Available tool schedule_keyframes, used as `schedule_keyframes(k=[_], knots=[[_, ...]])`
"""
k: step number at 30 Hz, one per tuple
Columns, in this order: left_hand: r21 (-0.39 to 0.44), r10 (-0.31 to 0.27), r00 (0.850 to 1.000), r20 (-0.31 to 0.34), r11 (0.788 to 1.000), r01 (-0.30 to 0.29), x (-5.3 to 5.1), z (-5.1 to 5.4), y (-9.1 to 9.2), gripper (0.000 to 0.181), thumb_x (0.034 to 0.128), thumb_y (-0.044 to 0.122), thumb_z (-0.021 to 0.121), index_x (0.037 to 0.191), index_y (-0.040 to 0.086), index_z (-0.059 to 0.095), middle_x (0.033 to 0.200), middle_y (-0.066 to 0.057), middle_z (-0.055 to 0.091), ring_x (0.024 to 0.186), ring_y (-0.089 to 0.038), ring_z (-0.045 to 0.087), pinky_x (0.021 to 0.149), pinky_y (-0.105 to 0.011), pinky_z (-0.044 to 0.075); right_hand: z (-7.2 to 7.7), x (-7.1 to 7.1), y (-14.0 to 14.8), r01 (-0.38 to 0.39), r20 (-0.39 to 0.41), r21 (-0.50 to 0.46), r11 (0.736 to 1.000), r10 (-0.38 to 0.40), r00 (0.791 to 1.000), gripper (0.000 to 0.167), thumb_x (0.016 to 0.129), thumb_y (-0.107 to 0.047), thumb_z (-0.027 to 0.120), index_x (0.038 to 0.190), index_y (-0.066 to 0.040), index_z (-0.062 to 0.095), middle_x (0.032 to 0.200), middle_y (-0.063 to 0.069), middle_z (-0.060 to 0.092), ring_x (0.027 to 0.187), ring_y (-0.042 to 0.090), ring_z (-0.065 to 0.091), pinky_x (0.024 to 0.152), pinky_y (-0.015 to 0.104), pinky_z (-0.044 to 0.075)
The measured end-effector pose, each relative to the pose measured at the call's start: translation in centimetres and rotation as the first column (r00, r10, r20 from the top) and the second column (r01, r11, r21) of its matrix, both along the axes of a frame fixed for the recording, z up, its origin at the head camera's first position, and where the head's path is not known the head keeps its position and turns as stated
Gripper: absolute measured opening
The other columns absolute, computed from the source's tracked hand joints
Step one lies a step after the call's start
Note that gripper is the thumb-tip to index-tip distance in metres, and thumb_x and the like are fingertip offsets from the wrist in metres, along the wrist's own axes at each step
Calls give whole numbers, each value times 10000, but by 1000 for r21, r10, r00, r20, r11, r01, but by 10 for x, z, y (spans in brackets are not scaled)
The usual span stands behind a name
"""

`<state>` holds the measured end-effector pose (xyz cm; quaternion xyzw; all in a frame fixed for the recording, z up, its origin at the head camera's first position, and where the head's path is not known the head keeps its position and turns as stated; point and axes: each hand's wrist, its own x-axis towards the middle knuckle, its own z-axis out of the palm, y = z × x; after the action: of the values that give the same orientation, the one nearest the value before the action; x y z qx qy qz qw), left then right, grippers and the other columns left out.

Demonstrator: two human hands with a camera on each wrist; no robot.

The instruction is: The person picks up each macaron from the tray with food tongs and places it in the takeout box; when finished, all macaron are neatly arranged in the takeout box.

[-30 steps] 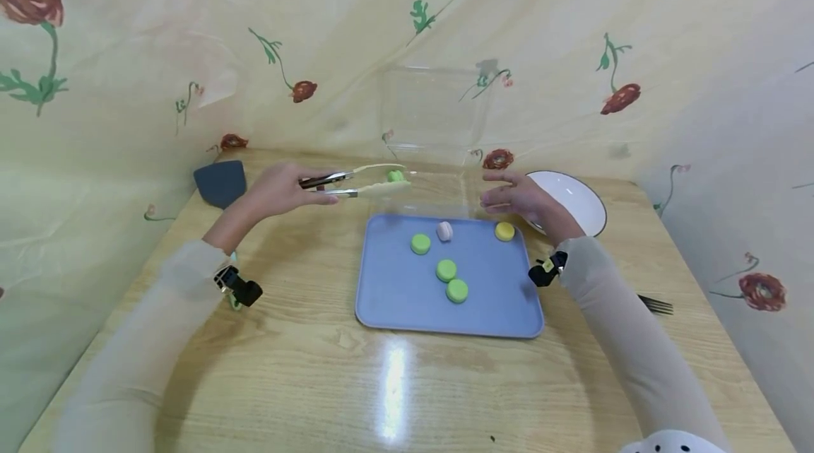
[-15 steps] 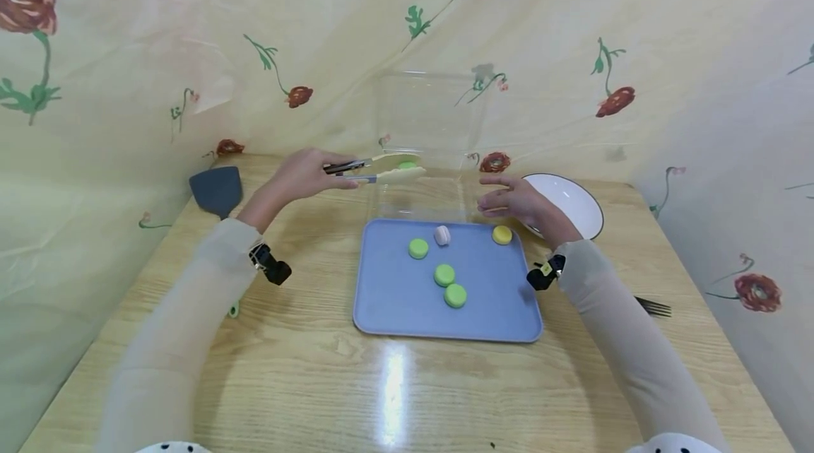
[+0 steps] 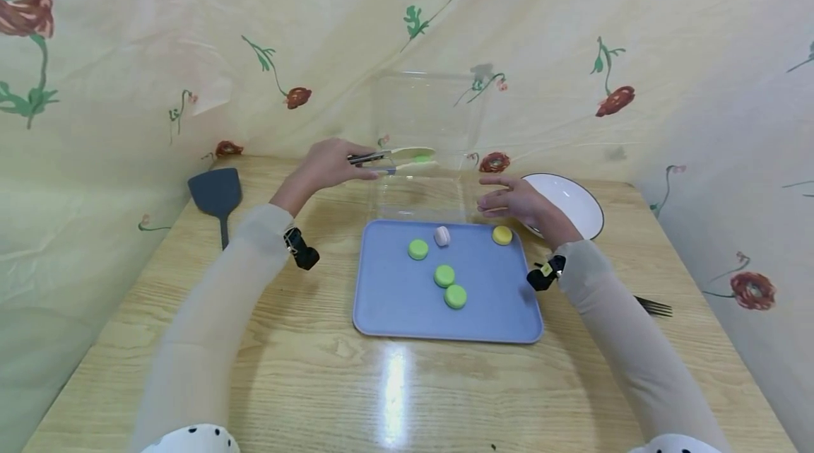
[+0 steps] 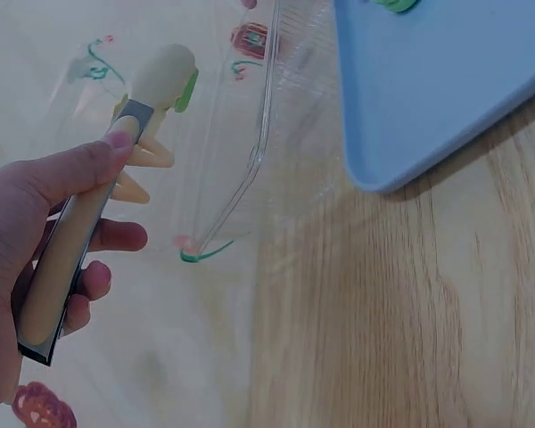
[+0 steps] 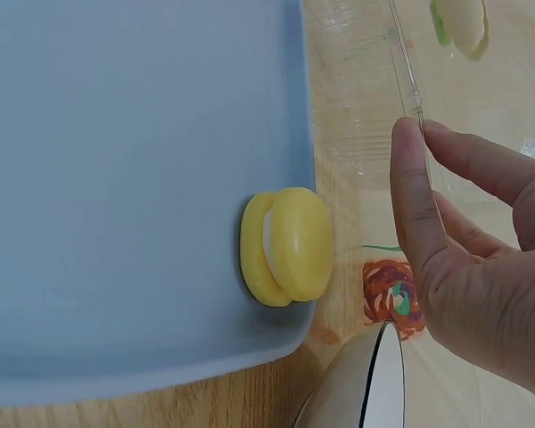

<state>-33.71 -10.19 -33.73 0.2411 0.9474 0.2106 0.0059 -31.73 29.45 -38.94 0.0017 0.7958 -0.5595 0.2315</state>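
My left hand (image 3: 332,162) grips tongs (image 4: 61,259) with pale tips, and a green macaron (image 3: 422,158) sits between those tips. The macaron is mostly hidden behind a tip in the left wrist view. Tongs and macaron are over a clear plastic box (image 3: 416,200) whose lid (image 3: 426,110) stands raised against the back wall. At the box's right side, my right hand (image 3: 518,202) pinches the clear edge between thumb and fingers (image 5: 410,169). In front lies a blue tray (image 3: 394,304) bearing several green macarons (image 3: 444,275), a pale lilac macaron (image 3: 441,235) and a yellow macaron (image 5: 301,245).
A white dish (image 3: 572,206) with a dark rim stands right of the box, partly behind my right hand. On the left lies a dark spatula (image 3: 216,193). A black fork (image 3: 653,307) shows beside my right forearm. Flowered cloth (image 3: 350,29) hangs around the table.
My left hand has moved right and farther back, carrying the tongs and green macaron from the box's left side to over the box. My right hand has stayed at the box's right side.
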Motion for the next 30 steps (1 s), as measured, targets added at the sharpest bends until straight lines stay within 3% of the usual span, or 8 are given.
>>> schedule_keyframes(k=[5, 12, 16, 20, 23, 26, 28, 30], knots=[[-18, -3, 1000, -11, 1000, 2, -7, -5, 13, 617, 886, 526, 753, 1424, 258, 614, 756, -23, 532, 724, -206, 453, 644, -329, 310, 0, 1, 0, -3, -5, -11, 1000, 3, 1000, 673, 1018, -51, 606, 1608, -65, 283, 1432, 326, 513, 955, 100, 718, 1059, 471, 490], [-79, -31, 999, -38, 996, 28, -18, -14, 33, 616, 895, 567, 722, 1428, 279, 612, 835, -49, 633, 730, -190, 456, 628, -314, 314, 0, 2, 0, 2, -1, -7, 1000, -2, 1000, 674, 1018, -48, 602, 1610, -71, 281, 1443, 330, 500, 979, 120, 715, 1076, 490, 474], [-112, -37, 999, -37, 993, 32, -22, -18, 43, 616, 904, 567, 710, 1438, 278, 604, 1169, -105, 732, 808, -231, 549, 651, -329, 339, -1, 3, 0, 6, 2, -11, 1000, -6, 1000, 684, 1013, -48, 612, 1611, -77, 281, 1442, 326, 503, 982, 125, 717, 1081, 499, 466], [-147, -42, 999, -27, 988, 37, -24, -23, 52, 618, 911, 584, 690, 1443, 285, 595, 1547, -140, 490, 1045, -287, 669, 652, -321, 351, 0, 3, 0, 9, 6, -16, 1000, -9, 1000, 694, 1009, -39, 613, 1614, -83, 276, 1438, 321, 505, 964, 109, 715, 1088, 501, 459], [-177, -44, 999, -17, 983, 40, -26, -27, 58, 618, 924, 582, 676, 1460, 290, 574, 1608, -155, 382, 1059, -316, 667, 607, -303, 305, 1, 4, -1, 12, 9, -18, 1000, -12, 1000, 695, 1009, -42, 616, 1614, -92, 279, 1441, 314, 505, 969, 104, 708, 1088, 494, 461], [-199, -46, 999, -12, 979, 43, -27, -29, 63, 616, 931, 570, 674, 1468, 290, 563, 1515, -141, 531, 902, -273, 635, 578, -296, 263, 1, 4, -1, 8, 8, -14, 1000, -8, 1000, 699, 1008, -55, 623, 1614, -95, 278, 1448, 309, 505, 993, 110, 700, 1087, 484, 466], [-214, -45, 999, -18, 976, 40, -26, -30, 66, 616, 928, 578, 673, 1465, 295, 566, 1309, -113, 689, 761, -210, 537, 576, -292, 251, 1, 4, -1, 10, 9, -10, 1000, -10, 1000, 698, 1007, -62, 627, 1613, -98, 282, 1450, 306, 505, 1006, 116, 698, 1082, 475, 472], [-223, -46, 999, -20, 974, 40, -26, -31, 68, 612, 927, 577, 675, 1461, 296, 572, 1063, -96, 734, 686, -172, 420, 582, -295, 249, 1, 4, -1, 16, 12, -7, 1000, -16, 1000, 695, 1007, -66, 630, 1611, -102, 288, 1450, 301, 507, 1013, 120, 696, 1076, 464, 480]])
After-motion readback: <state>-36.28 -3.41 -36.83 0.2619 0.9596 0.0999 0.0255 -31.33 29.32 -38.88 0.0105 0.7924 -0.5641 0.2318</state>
